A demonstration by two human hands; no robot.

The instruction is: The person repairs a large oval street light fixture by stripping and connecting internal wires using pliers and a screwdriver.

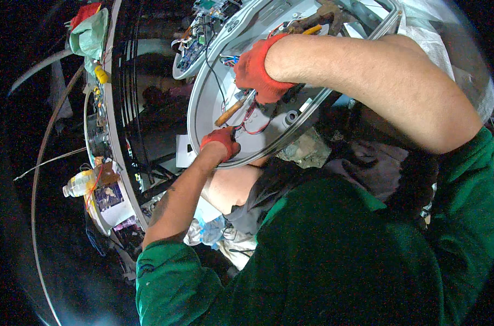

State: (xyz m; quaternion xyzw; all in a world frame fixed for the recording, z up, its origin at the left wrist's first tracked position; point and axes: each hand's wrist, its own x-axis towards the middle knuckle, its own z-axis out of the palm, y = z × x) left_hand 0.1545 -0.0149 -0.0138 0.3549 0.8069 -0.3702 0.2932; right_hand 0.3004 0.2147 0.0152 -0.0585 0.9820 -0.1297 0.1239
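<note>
Head view looks down on a person in a green shirt working inside a round grey appliance panel (203, 103) propped on the lap. Both hands wear red gloves. The right hand (258, 70) is curled closed around a tool with an orange-brown handle (229, 112), probably a screwdriver; the handle sticks out toward the lower left and the tip is hidden under the glove. The left hand (221, 142) sits at the panel's lower rim, fingers pinched together on a spot just beside a loop of red wires (252, 126); what it grips is too small to tell. A round grey fitting (290, 116) lies on the panel, near the right wrist. Beyond the panel, a circuit board (195, 46) with loose cables rests at the upper edge. To the left stands a big dark drum with a chrome rim (112, 108); a plastic bottle (79, 183) lies beside it, and a green cloth (89, 35) hangs at the top.
</note>
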